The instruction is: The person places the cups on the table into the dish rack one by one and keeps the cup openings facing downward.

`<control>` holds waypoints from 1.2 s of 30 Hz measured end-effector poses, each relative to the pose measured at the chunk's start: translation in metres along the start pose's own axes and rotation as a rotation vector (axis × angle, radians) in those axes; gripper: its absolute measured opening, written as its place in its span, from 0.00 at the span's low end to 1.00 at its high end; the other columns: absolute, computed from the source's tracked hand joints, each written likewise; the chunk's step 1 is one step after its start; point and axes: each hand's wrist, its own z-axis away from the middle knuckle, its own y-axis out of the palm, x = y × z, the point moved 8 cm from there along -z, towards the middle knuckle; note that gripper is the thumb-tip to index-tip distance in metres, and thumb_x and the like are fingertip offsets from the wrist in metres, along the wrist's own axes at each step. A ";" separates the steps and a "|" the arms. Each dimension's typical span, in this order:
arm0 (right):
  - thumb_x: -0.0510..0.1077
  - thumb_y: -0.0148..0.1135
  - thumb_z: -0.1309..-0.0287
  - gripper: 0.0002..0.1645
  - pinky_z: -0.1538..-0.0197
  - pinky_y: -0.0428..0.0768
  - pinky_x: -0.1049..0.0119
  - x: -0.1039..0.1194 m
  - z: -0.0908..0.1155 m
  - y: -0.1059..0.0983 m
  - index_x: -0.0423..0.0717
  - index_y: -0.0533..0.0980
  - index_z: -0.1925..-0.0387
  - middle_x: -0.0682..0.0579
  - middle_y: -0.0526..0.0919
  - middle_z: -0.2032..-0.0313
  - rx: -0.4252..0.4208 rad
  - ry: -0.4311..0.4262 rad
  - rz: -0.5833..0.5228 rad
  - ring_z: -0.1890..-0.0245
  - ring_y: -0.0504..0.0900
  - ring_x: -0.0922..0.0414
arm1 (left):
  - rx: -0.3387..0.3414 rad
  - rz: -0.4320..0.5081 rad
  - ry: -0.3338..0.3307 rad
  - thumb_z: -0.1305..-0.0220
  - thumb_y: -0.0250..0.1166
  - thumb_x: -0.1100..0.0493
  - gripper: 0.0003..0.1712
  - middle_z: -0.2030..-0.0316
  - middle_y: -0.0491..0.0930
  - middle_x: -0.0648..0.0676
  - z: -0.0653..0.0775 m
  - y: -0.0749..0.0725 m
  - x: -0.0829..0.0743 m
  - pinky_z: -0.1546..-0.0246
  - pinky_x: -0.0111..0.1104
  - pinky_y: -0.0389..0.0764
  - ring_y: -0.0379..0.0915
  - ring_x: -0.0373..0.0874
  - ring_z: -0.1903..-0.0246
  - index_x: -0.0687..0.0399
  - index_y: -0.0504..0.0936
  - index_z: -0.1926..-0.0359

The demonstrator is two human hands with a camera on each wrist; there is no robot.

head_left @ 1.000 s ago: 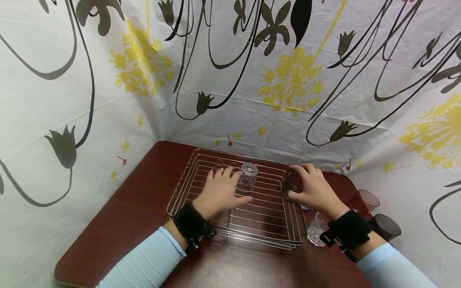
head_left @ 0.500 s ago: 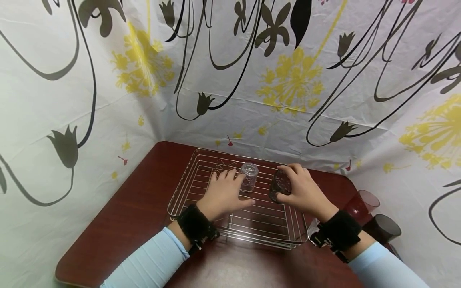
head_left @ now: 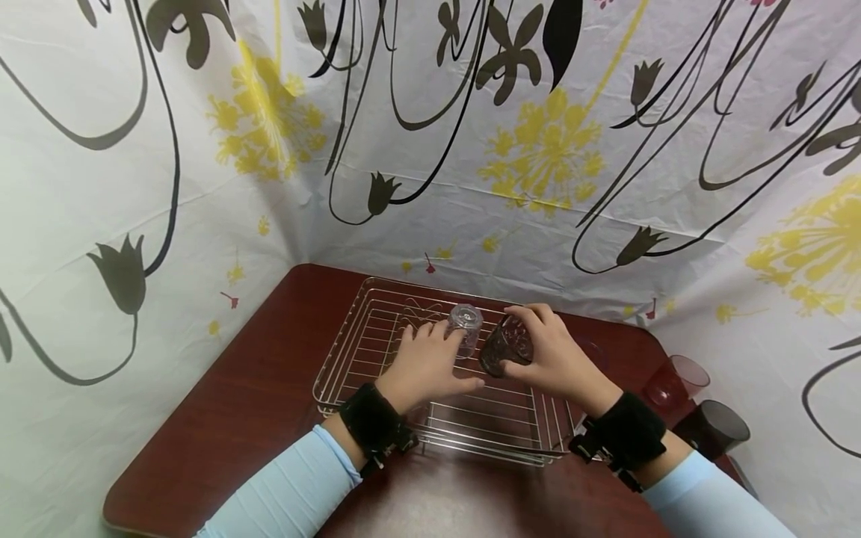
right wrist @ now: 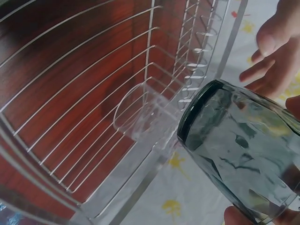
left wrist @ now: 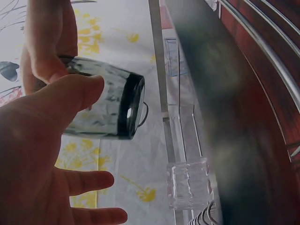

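Note:
My right hand (head_left: 551, 359) grips a dark grey, see-through glass tumbler (head_left: 501, 350) tilted above the wire rack. The right wrist view shows the tumbler's thick dark end (right wrist: 199, 112) toward the rack, fingertips at its sides. Close to its left, a clear glass (head_left: 466, 317) stands base up on the rack (head_left: 484, 447). My left hand (head_left: 427, 370) hovers over the rack with fingers spread, holding nothing; its fingertips overlap the clear glass in the head view. In the left wrist view, its thumb (left wrist: 79, 93) passes in front of the tumbler; contact cannot be judged.
A red glass (head_left: 678, 381) and another dark grey glass (head_left: 716, 426) stand right of the rack on the red-brown table (head_left: 222, 403). My right wrist band (head_left: 622, 441) blocks part of that side. A patterned curtain (head_left: 430, 149) hangs around the table.
My right hand has carried the dark tumbler left from the rack's right edge to beside the clear glass. The left hand has shifted slightly right, still spread.

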 end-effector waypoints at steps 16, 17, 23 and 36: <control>0.51 0.75 0.49 0.48 0.44 0.75 0.47 0.029 0.001 0.002 0.49 0.62 0.30 0.45 0.65 0.37 0.008 -0.103 -0.094 0.37 0.68 0.46 | -0.019 -0.013 0.012 0.55 0.65 0.18 0.62 0.28 0.64 0.58 0.000 0.005 0.000 0.32 0.63 0.60 0.61 0.59 0.30 0.43 0.61 0.24; 0.51 0.75 0.49 0.48 0.43 0.76 0.48 0.030 0.001 0.002 0.49 0.62 0.30 0.45 0.65 0.37 0.004 -0.110 -0.099 0.36 0.68 0.46 | -0.023 -0.020 0.012 0.56 0.65 0.17 0.63 0.29 0.65 0.58 0.000 0.005 0.000 0.33 0.62 0.60 0.61 0.59 0.30 0.42 0.62 0.24; 0.52 0.76 0.48 0.49 0.43 0.76 0.49 0.032 0.003 0.004 0.49 0.61 0.30 0.46 0.65 0.36 0.004 -0.114 -0.122 0.37 0.68 0.47 | -0.043 -0.038 0.014 0.59 0.63 0.14 0.65 0.29 0.66 0.57 -0.001 0.005 0.001 0.33 0.62 0.62 0.63 0.58 0.31 0.43 0.62 0.25; 0.50 0.75 0.48 0.50 0.39 0.74 0.46 0.030 0.007 0.005 0.48 0.59 0.29 0.46 0.64 0.35 0.015 -0.119 -0.161 0.35 0.66 0.47 | -0.038 -0.005 0.018 0.54 0.67 0.20 0.59 0.36 0.74 0.53 0.000 0.005 -0.002 0.37 0.56 0.68 0.72 0.53 0.39 0.45 0.65 0.27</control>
